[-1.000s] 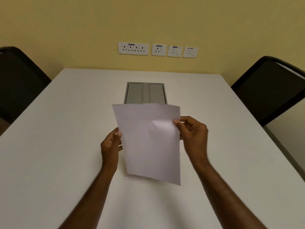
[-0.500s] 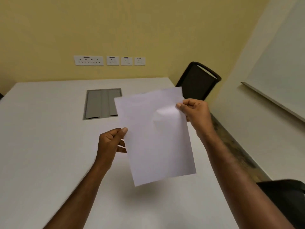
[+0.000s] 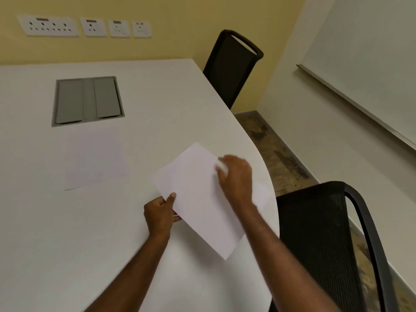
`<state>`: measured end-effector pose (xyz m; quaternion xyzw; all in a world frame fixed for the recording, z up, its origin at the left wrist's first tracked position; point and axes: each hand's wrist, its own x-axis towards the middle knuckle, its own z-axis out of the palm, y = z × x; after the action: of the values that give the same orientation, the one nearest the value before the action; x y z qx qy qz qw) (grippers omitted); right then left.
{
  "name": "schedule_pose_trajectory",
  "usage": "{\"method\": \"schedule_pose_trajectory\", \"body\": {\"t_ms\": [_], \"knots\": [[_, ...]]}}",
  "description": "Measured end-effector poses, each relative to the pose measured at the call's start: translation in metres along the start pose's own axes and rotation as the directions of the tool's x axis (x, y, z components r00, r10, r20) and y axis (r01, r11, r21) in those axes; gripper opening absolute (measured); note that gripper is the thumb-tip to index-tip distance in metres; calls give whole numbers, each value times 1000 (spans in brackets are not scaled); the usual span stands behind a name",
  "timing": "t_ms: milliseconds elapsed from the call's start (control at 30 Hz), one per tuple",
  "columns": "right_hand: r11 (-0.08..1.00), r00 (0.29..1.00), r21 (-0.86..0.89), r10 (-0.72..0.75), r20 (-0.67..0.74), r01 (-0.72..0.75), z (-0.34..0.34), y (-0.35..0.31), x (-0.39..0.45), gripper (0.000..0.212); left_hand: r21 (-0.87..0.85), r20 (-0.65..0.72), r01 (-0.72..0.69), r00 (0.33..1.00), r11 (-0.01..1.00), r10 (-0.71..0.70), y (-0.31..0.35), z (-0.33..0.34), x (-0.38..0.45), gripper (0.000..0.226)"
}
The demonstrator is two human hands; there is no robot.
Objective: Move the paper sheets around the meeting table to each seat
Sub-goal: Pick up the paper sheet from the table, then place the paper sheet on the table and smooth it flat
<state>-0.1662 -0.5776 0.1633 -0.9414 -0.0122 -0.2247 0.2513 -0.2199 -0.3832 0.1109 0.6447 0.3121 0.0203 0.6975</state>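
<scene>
White table (image 3: 67, 233), grey hatch (image 3: 87, 101) inset. Left hand (image 3: 159, 213) pinches paper sheet (image 3: 198, 199) at table's right edge; blurred right hand (image 3: 235, 176) grips its far side. Second sheet (image 3: 94, 156) lies below hatch. Black chair (image 3: 319, 244) beside edge.

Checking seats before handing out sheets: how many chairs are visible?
2: one black chair by the table's far right corner, another at the near right edge. Others may sit outside the view.
</scene>
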Motion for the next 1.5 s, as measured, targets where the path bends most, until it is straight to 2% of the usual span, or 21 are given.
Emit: {"method": "schedule_pose_trajectory", "body": {"t_ms": [33, 100, 200, 300, 400, 500, 600, 700, 833, 933, 967, 1033, 1100, 1200, 1333, 1500], "knots": [[998, 999, -45, -33, 26, 35, 12, 10, -23, 30, 3, -7, 26, 1000, 1000, -26, -13, 8, -3, 46], [998, 978, -63, 7, 209, 6, 34, 29, -66, 39, 39, -17, 63, 998, 997, -62, -40, 22, -7, 38], [982, 838, -155, 170, 518, -104, 55, 58, -116, 64, 109, -42, 115, 993, 987, -111, -80, 37, -12, 31], [966, 726, -218, 247, 641, -136, 68, 82, -142, 78, 196, -53, 151, 988, 969, -143, -109, 44, -16, 33], [972, 679, -204, 230, 697, -119, 71, 101, -154, 82, 210, -41, 175, 985, 962, -170, -120, 44, -19, 29], [979, 673, -183, 191, 715, -84, 69, 111, -156, 83, 225, -63, 118, 992, 967, -107, -122, 33, -8, 23], [986, 679, -155, 155, 717, -62, 68, 116, -154, 83, 219, -105, -28, 993, 975, 52, -121, 9, 8, 6], [993, 693, -107, 115, 712, -56, 66, 120, -155, 82, 189, -77, -175, 978, 966, 192, -116, -19, 22, 28], [995, 683, -87, 98, 723, -51, 65, 125, -149, 82, 330, -53, -355, 918, 875, 393, -101, -53, 31, 30], [995, 667, -80, 94, 739, -52, 64, 125, -145, 80, 395, -33, -407, 890, 824, 456, -94, -81, 38, 33], [996, 680, -77, 93, 727, -55, 64, 123, -144, 78, 420, -24, -426, 877, 801, 479, -94, -91, 42, 35], [996, 756, -66, 83, 650, -53, 62, 116, -138, 77, 483, 5, -468, 846, 740, 533, -91, -114, 49, 39], [998, 839, -46, 63, 540, -45, 61, 100, -126, 75, 527, 23, -480, 833, 701, 553, -82, -138, 58, 44], [1000, 882, 6, 4, 471, -8, 66, 57, -98, 64, 599, 72, -502, 809, 623, 583, -64, -175, 81, 49], [990, 882, 84, -138, 451, 113, 84, -13, -56, 62, 767, 168, -437, 844, 470, 510, -28, -215, 126, 72], [950, 811, 132, -310, 496, 283, 125, -96, -2, 66, 855, 247, -423, 841, 301, 481, 17, -255, 184, 84]]}}
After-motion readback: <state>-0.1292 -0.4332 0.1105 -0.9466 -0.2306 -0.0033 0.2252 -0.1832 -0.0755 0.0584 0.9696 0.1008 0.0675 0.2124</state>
